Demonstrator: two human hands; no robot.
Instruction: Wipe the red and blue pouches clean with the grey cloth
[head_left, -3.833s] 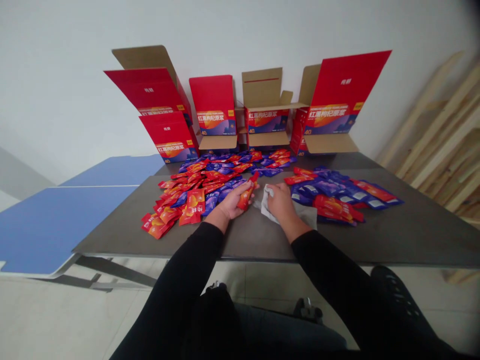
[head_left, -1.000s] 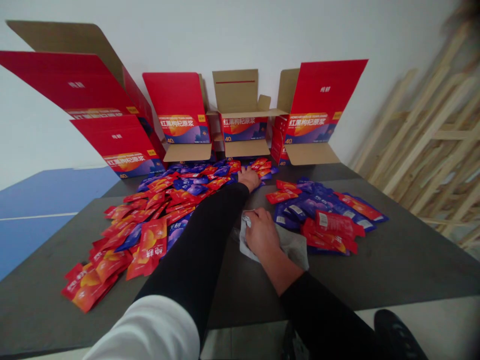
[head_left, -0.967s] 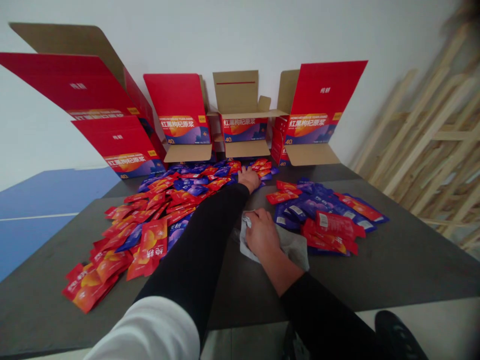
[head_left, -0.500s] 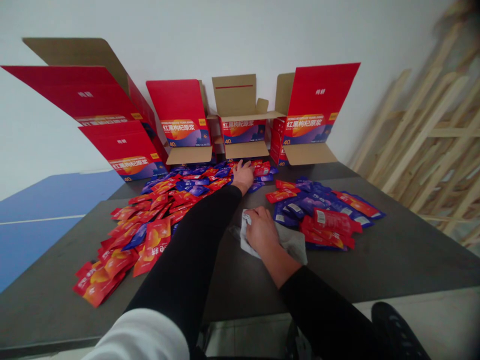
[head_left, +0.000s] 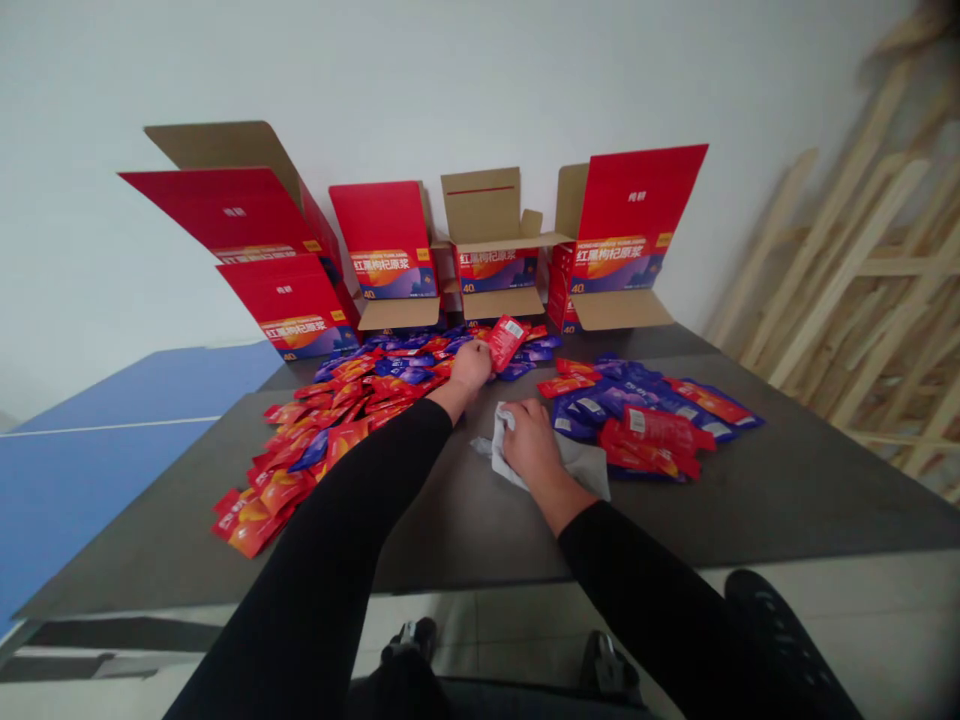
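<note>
A red pouch [head_left: 506,342] with a white label is pinched in my left hand [head_left: 471,366], raised just over the back of the big heap of red and blue pouches [head_left: 352,392]. My right hand [head_left: 531,440] is closed on a pale grey cloth [head_left: 587,466] that lies partly spread on the dark table [head_left: 465,530]. A small crumpled clear piece [head_left: 482,446] lies at the cloth's left side. Right of the cloth is a smaller pile of blue pouches [head_left: 626,398], with red pouches [head_left: 652,440] on top.
Along the back stand open red cartons: stacked ones at the left [head_left: 292,300], two in the middle [head_left: 394,265] [head_left: 499,270], and one at the right [head_left: 615,265]. A blue table [head_left: 187,400] adjoins at the left. Wooden frames [head_left: 847,290] lean at the right.
My left hand has taken hold of a red pouch and lifted it, moving slightly left and nearer to me. My right hand stays on the cloth. The view has shifted.
</note>
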